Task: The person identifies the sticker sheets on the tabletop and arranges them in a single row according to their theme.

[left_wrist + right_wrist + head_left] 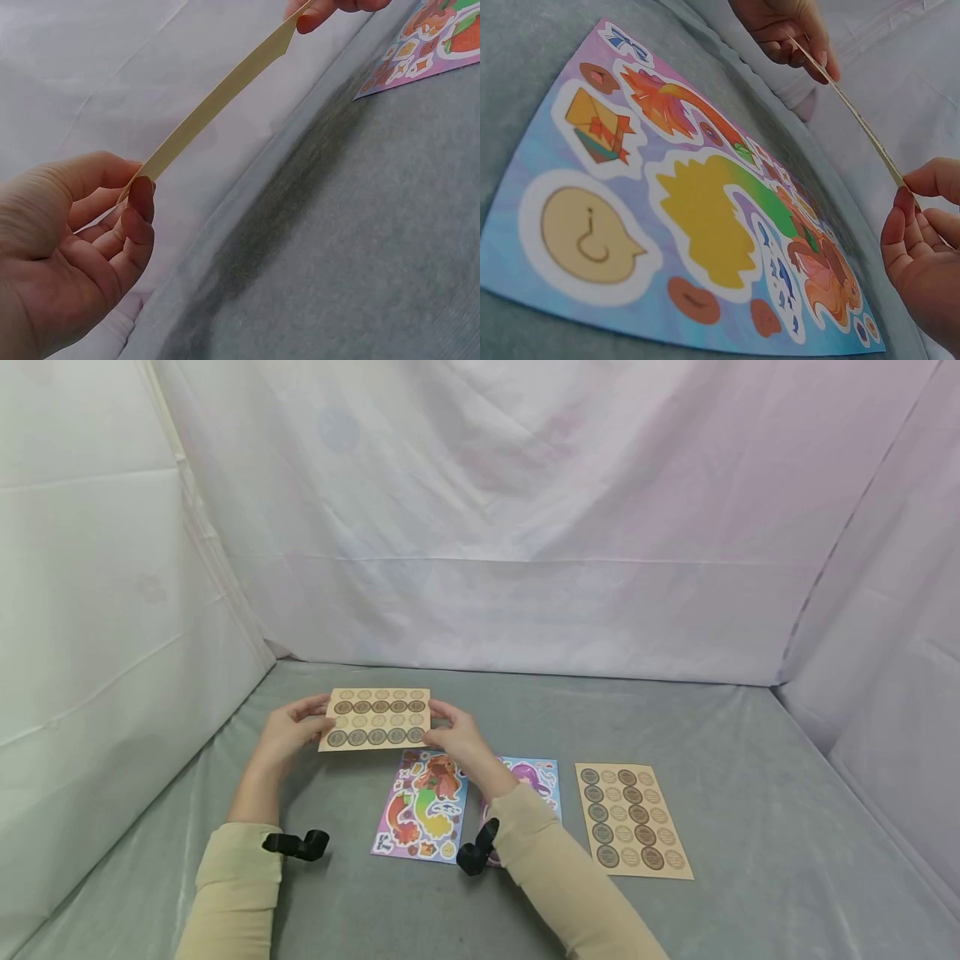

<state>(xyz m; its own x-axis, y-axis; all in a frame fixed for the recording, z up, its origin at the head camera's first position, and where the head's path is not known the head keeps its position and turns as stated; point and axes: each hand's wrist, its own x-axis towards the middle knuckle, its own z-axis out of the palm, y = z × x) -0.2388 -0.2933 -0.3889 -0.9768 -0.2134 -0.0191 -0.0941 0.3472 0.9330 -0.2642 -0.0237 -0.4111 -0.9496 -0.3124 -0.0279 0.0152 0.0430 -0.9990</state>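
Both hands hold up a tan sheet of round stickers [378,721] above the far left of the table. My left hand [294,727] pinches its left edge between thumb and fingers, and my right hand [459,739] pinches the opposite edge. Rows of dark and pale circles cover the side facing the head camera. In the left wrist view the sheet [217,101] shows nearly edge-on, with a shadow on the cloth beneath. Below my right hand lies a mermaid sticker sheet [420,810], which fills much of the right wrist view.
A purple and blue sticker sheet [543,777] lies partly hidden under the right forearm. Further right, a second tan sheet of round stickers [633,818] lies flat. Grey cloth [765,827] covers the table, and white curtains [525,610] enclose its back and sides.
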